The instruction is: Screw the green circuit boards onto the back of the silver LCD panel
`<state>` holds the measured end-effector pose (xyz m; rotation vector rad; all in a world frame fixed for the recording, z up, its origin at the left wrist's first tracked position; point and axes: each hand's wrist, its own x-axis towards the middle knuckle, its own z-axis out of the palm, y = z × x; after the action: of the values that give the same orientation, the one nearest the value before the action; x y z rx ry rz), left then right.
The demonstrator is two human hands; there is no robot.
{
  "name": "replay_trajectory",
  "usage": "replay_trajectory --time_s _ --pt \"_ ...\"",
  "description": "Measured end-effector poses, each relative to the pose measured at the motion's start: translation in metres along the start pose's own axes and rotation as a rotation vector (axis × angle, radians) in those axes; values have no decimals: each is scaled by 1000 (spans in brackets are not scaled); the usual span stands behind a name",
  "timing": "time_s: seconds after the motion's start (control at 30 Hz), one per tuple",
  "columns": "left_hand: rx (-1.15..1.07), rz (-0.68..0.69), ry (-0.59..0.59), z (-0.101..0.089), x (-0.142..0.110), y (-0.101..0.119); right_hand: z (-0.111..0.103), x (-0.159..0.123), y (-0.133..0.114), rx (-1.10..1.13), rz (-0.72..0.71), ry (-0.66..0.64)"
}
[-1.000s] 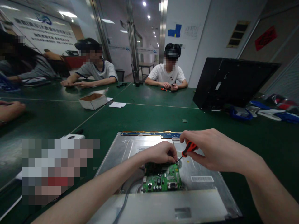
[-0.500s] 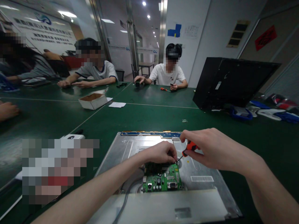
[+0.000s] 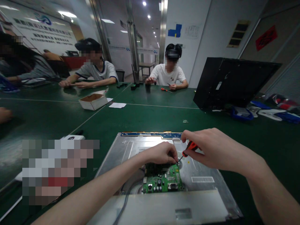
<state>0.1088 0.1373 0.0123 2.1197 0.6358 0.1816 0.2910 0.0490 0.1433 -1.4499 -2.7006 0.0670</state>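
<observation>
A bare metal monitor back panel (image 3: 131, 150) lies flat on the green table in front of me, with a green circuit board (image 3: 162, 182) mounted on it. My right hand (image 3: 211, 148) is closed round a red-handled screwdriver (image 3: 188, 147), whose tip rests at the board's top right corner. My left hand (image 3: 161, 153) is pinched at that same corner, fingertips beside the screwdriver tip. A blue strip board (image 3: 152, 135) runs along the panel's far edge.
A black monitor shell (image 3: 232, 82) stands at the right with blue and white items beside it. An open cardboard box (image 3: 93, 100) and paper sit mid-table. Two people sit across the table; another person's hand shows at the left edge.
My hands stay at the board's corner; the screwdriver handle shifts slightly. The person opposite has drawn an arm back toward themselves, and the hand at the left edge has slid further out.
</observation>
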Motion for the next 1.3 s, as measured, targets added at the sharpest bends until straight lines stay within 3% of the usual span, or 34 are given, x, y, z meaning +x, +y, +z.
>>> replay_trajectory --time_s 0.63,0.87,1.3 --pt "-21 10 0 -1 -1 3 -5 -3 -3 107 -40 -34" --pt "11 15 12 -2 -1 5 -1 -1 0 5 -8 -35" --pt "41 43 3 -1 -2 2 -1 -1 2 29 -4 -16"
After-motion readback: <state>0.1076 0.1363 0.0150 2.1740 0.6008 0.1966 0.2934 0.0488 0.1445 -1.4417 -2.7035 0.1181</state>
